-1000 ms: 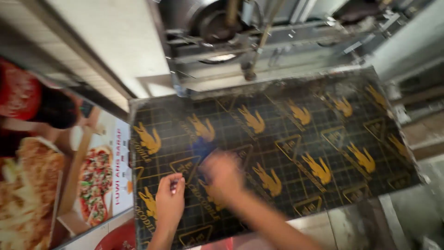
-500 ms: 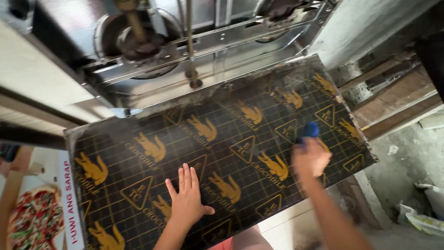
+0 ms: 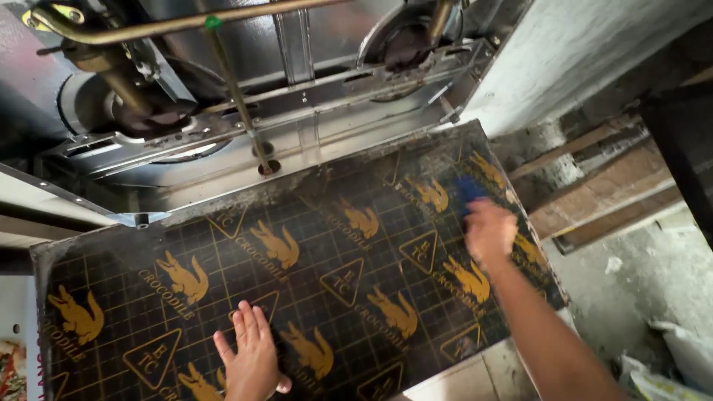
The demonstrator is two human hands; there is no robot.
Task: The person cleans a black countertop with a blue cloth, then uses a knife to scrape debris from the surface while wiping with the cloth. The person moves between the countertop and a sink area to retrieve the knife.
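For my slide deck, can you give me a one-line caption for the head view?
Left hand flat on a black gold-patterned board, right hand holding something blue.

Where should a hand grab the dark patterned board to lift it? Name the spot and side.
Take the dark patterned board by its near long edge, from the person's side. That edge overhangs its support, so fingers fit under; the far edge butts against the metal machine.

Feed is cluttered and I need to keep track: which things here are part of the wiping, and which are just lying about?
In use: left hand flat on the black board; right hand pressing a blue cloth to the board.

Lying about: metal burner frame, brass pipe, wooden planks, white bags.
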